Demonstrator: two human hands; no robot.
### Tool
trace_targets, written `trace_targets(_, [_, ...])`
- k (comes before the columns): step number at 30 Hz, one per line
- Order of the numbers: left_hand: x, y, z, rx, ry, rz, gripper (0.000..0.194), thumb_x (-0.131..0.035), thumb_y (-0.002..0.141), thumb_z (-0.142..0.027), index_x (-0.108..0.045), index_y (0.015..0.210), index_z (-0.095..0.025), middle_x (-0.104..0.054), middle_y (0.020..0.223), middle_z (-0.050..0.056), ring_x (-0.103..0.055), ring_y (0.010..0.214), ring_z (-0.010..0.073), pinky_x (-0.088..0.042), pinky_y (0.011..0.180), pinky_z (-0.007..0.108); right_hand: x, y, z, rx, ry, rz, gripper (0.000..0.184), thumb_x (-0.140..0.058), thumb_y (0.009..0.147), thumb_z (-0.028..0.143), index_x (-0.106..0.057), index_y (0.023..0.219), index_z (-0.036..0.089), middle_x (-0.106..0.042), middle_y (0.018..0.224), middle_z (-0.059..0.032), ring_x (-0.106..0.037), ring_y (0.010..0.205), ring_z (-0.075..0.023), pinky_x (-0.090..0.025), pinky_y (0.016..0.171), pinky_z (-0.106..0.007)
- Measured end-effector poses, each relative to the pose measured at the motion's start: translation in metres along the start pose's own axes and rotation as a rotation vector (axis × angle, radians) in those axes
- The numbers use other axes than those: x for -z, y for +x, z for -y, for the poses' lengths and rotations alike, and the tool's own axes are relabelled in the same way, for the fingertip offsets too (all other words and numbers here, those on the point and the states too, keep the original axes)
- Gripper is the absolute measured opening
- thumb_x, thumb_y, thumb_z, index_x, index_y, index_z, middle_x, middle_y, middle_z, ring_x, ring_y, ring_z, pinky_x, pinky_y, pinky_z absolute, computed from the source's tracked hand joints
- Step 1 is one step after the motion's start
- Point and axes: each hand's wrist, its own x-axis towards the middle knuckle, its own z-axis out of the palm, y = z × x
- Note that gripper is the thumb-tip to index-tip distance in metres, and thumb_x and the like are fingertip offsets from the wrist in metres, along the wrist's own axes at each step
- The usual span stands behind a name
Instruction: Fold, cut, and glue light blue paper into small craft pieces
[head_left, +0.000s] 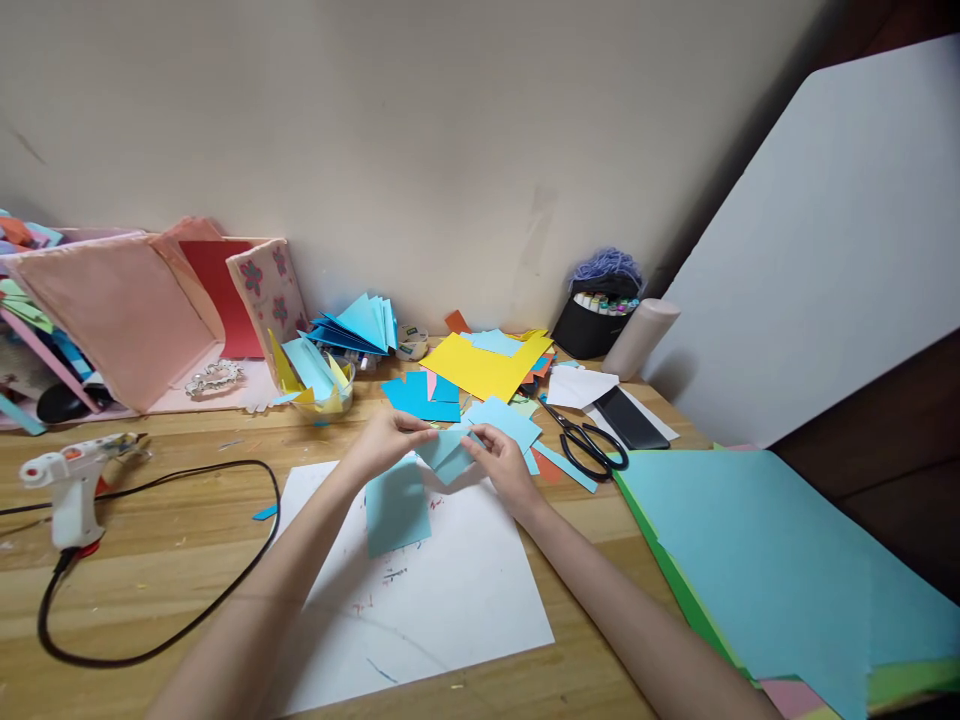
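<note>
Both of my hands meet over the middle of a wooden desk. My left hand [386,440] pinches the left corner of a small light blue folded paper [448,455]. My right hand [504,462] pinches the same paper from the right, fingers closed on it. A larger light blue paper square [396,510] lies just below, on a white sheet [420,590] marked with pen scribbles.
A white glue gun [71,485] with a black cord [172,560] stands at the left. Black scissors [589,445] lie right of my hands. Yellow [484,365] and blue paper pieces, folded blue fans [352,328], a marker box [596,315] and big coloured sheets [757,560] surround them.
</note>
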Motion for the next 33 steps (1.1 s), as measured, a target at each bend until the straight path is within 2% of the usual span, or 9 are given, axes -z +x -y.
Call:
trace_targets(3, [-0.012,-0.001,0.0,-0.05,0.052,0.047,0.027,-0.057,0.068,-0.038,-0.073,0.074,-0.017,-0.071,0.075,0.005,-0.061,0.077,0.0227,-0.044,0.065,0.027,-0.005,-0.006,0.0,0.048,-0.1,-0.005,0.021,-0.057,0.076,0.037,-0.06,0.076,0.017,-0.059,0.075,-0.0009,-0.053,0.074,-0.0153,-0.042,0.068,-0.025])
trace_targets(7, [-0.021,-0.005,-0.004,-0.128,0.109,0.02,0.023,-0.054,0.068,-0.032,-0.072,0.071,-0.019,-0.071,0.078,0.004,-0.061,0.077,0.0216,-0.044,0.07,0.027,-0.004,-0.009,0.002,0.096,-0.216,0.013,0.019,-0.055,0.077,0.034,-0.059,0.074,0.016,-0.059,0.074,-0.0011,-0.053,0.074,-0.0155,-0.04,0.069,-0.025])
trace_targets(13, [-0.031,-0.008,-0.013,-0.037,-0.016,-0.054,0.017,-0.055,0.062,-0.028,-0.066,0.062,-0.015,-0.066,0.063,0.004,-0.057,0.062,0.0172,-0.041,0.055,0.023,-0.004,-0.012,0.015,0.106,-0.259,0.013,0.02,-0.053,0.078,0.033,-0.059,0.072,0.016,-0.058,0.07,-0.0007,-0.05,0.068,-0.0144,-0.038,0.062,-0.023])
trace_targets(17, [-0.027,-0.008,-0.018,0.009,-0.187,0.045,0.012,-0.055,0.061,-0.024,-0.059,0.057,-0.014,-0.058,0.057,0.0,-0.051,0.055,0.012,-0.035,0.051,0.02,0.009,-0.012,0.028,0.09,-0.261,-0.027,0.021,-0.054,0.078,0.033,-0.059,0.069,0.015,-0.057,0.067,-0.0011,-0.049,0.064,-0.014,-0.037,0.057,-0.023])
trace_targets(20, [-0.024,-0.008,-0.022,0.026,-0.221,0.085,0.014,-0.056,0.062,-0.024,-0.054,0.052,-0.015,-0.052,0.052,-0.003,-0.049,0.056,0.0106,-0.033,0.052,0.019,0.022,-0.011,0.036,0.095,-0.278,-0.085,0.021,-0.057,0.076,0.033,-0.06,0.066,0.015,-0.057,0.065,-0.0012,-0.049,0.062,-0.0139,-0.035,0.055,-0.023])
trace_targets(26, [-0.015,-0.011,-0.029,0.073,-0.171,0.116,0.014,-0.055,0.062,-0.028,-0.058,0.055,-0.016,-0.061,0.06,0.0,-0.056,0.065,0.015,-0.039,0.061,0.022,0.047,-0.003,0.04,0.126,-0.273,-0.099,0.019,-0.059,0.073,0.033,-0.061,0.066,0.015,-0.058,0.064,-0.0019,-0.05,0.062,-0.0141,-0.037,0.054,-0.023])
trace_targets(28, [-0.007,-0.01,-0.028,0.107,-0.114,0.069,0.016,-0.057,0.062,-0.03,-0.058,0.054,-0.016,-0.063,0.06,0.001,-0.056,0.065,0.0162,-0.04,0.061,0.023,0.059,0.001,0.04,0.136,-0.284,-0.17,0.02,-0.058,0.073,0.034,-0.061,0.068,0.015,-0.059,0.067,-0.0021,-0.051,0.062,-0.0142,-0.037,0.054,-0.023])
trace_targets(31, [0.001,-0.007,-0.029,0.142,-0.034,-0.102,0.022,-0.056,0.062,-0.035,-0.055,0.051,-0.017,-0.062,0.06,0.002,-0.057,0.064,0.0177,-0.041,0.06,0.025,0.073,0.005,0.039,0.14,-0.294,-0.257,0.021,-0.057,0.074,0.035,-0.06,0.07,0.015,-0.059,0.069,-0.0025,-0.052,0.064,-0.0145,-0.039,0.056,-0.023])
trace_targets(33, [-0.004,-0.006,-0.031,0.086,-0.05,-0.165,0.024,-0.054,0.066,-0.039,-0.058,0.058,-0.017,-0.065,0.067,0.004,-0.058,0.071,0.0196,-0.042,0.064,0.026,0.074,0.005,0.037,0.117,-0.333,-0.197,0.021,-0.058,0.072,0.035,-0.06,0.069,0.014,-0.06,0.069,-0.0028,-0.052,0.065,-0.0146,-0.039,0.057,-0.023])
